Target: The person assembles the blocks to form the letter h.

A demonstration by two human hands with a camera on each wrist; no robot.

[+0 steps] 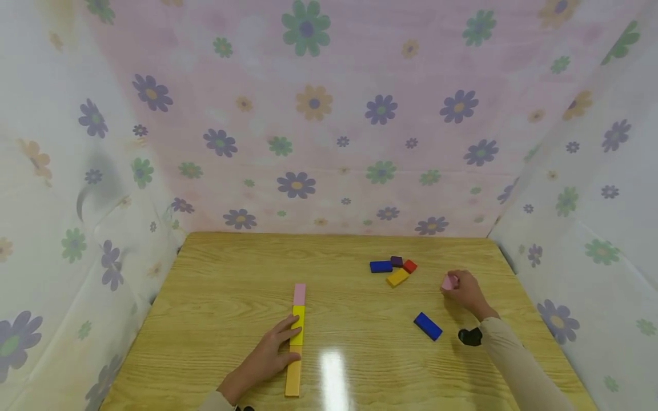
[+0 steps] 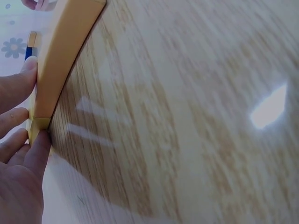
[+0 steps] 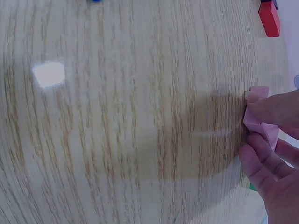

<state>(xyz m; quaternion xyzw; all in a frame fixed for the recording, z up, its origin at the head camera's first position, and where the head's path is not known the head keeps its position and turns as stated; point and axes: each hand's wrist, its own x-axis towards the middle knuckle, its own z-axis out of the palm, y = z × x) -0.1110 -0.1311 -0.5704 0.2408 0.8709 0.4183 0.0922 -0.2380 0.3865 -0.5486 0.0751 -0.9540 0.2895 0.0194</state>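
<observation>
A straight row of flat blocks lies on the table: a pink block (image 1: 300,294) at the far end, a yellow block (image 1: 298,339) in the middle and an orange block (image 1: 293,378) nearest. My left hand (image 1: 264,354) rests against the row from the left, its fingers on the yellow block and the thumb at the orange one. Far to the right, my right hand (image 1: 468,294) pinches a pink block (image 1: 449,282) between thumb and fingers. In the right wrist view, fingers partly cover this pink block (image 3: 253,122), which is close to the tabletop.
Beyond the middle of the wooden table (image 1: 231,268) lie a blue block (image 1: 381,266), a dark purple block (image 1: 397,261), a red block (image 1: 409,266) and a yellow-orange block (image 1: 397,278). Another blue block (image 1: 428,326) lies nearer. A flowered cloth (image 1: 339,160) surrounds the table.
</observation>
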